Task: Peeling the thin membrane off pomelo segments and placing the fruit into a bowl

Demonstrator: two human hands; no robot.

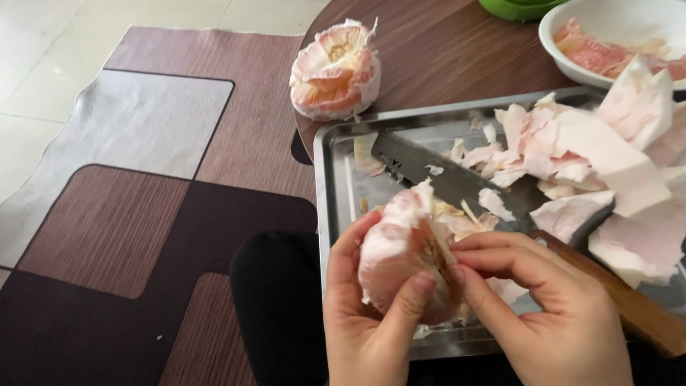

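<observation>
Both hands hold a pink pomelo segment [401, 250] wrapped in white membrane, just above the near edge of a steel tray [330, 179]. My left hand [368, 322] cups it from below and the left, thumb pressed on its front. My right hand [543, 314] pinches its right side with thumb and fingers. A cleaver [429, 171] with a wooden handle lies in the tray behind the segment, among pieces of peel.
A pile of white and pink pith [607, 164] fills the tray's right side. Another pomelo piece [336, 71] sits on the round wooden table [443, 50]. A white bowl [554, 43] holds peeled flesh at top right. A patterned rug [143, 179] covers the floor at left.
</observation>
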